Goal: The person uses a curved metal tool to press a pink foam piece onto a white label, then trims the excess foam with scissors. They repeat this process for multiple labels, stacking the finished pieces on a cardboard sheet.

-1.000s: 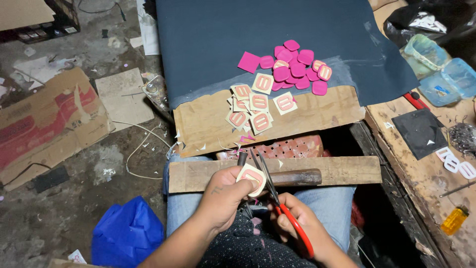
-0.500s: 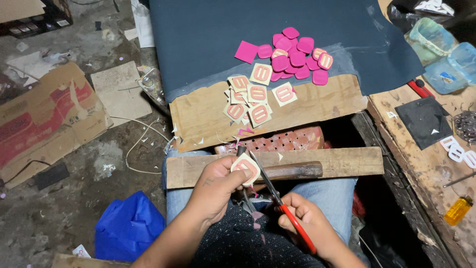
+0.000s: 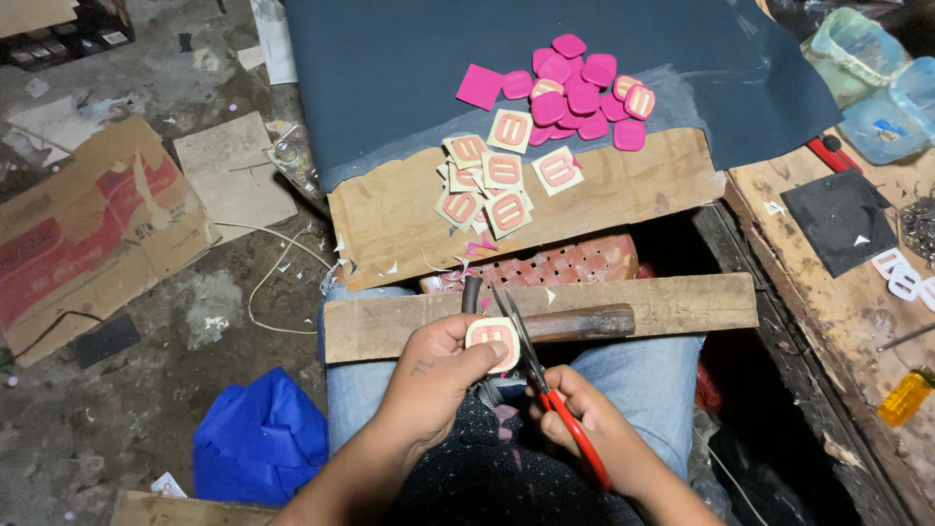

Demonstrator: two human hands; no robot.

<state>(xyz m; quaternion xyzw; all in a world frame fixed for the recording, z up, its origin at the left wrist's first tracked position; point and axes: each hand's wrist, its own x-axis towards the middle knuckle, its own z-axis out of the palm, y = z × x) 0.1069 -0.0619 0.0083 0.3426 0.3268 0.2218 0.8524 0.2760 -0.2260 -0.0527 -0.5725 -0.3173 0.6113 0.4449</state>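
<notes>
My left hand pinches a small cream square patch with a pink emblem over my lap. My right hand grips red-handled scissors; the blades are at the patch's right edge. Under both hands a wooden plank lies across my knees with a hammer resting on it. Further off, a stack of untrimmed cream patches sits on a cardboard sheet. A heap of rounded pink pieces lies on the dark blue sheet.
A red perforated crate sits below the cardboard. A blue bag lies at the left of my leg, flattened cardboard on the dirty floor. At right, a wooden bench holds a black square, white shapes, a yellow bottle and plastic tubs.
The view has shifted slightly. My left hand has turned the patch a little between the scissor blades while the right hand keeps cutting along its edge.
</notes>
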